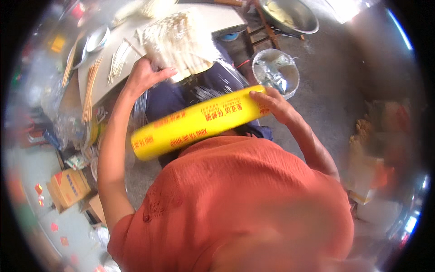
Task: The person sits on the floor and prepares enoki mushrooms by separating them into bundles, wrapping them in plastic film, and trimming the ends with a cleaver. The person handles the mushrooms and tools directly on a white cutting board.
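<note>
A yellow cling film box with red print lies slantwise over my lap, and my right hand grips its right end. Clear plastic film stretches between the box and a bundle of pale strips at the table's near edge; the film covers part of the bundle. My left hand is at the bundle's lower left corner, thumb stretched over its near side; whether it pinches film or bundle is hard to tell. Left of it, thin pale sticks and a bunch of wooden skewers lie on the table.
White bowls stand at the table's left. A film-lined bin stands on the floor at the right, below a metal basin with pale pieces. Plastic bags and a cardboard box are at the left; more boxes stand far right.
</note>
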Tool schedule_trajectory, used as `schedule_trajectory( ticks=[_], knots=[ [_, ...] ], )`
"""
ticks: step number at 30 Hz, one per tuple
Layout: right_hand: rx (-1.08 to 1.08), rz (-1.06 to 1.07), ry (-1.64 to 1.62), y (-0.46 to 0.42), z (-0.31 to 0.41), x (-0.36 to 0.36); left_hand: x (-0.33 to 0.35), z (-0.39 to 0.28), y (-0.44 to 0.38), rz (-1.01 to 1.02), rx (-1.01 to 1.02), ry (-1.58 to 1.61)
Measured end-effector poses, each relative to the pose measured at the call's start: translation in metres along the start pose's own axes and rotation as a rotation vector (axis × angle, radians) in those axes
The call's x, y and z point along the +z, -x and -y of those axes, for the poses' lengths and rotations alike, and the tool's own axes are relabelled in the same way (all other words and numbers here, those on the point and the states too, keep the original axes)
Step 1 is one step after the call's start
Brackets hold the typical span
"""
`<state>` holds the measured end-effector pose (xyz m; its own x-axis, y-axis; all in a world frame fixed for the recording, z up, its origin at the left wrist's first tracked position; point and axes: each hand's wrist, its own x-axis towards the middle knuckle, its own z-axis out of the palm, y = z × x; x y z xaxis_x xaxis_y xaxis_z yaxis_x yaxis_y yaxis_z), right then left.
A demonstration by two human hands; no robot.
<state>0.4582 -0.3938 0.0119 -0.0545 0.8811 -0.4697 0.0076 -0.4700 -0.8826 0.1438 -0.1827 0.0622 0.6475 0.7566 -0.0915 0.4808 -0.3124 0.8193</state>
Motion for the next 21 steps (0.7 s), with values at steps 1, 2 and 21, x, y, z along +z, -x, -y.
schedule_trajectory(
  ticks=[1,2,21],
  knots=[
    [0.045,-0.023,-0.02,-0.001,0.002,-0.002,-0.002,-0.001,0.0,-0.015,0.013,0.042],
    [0.085,-0.008,0.001,-0.005,0.003,-0.005,-0.004,-0.002,0.001,-0.031,0.017,0.08],
    [-0.526,-0.63,1.426,-0.387,0.12,-0.092,-0.009,-0.018,-0.011,-0.09,0.035,0.083]
  ],
)
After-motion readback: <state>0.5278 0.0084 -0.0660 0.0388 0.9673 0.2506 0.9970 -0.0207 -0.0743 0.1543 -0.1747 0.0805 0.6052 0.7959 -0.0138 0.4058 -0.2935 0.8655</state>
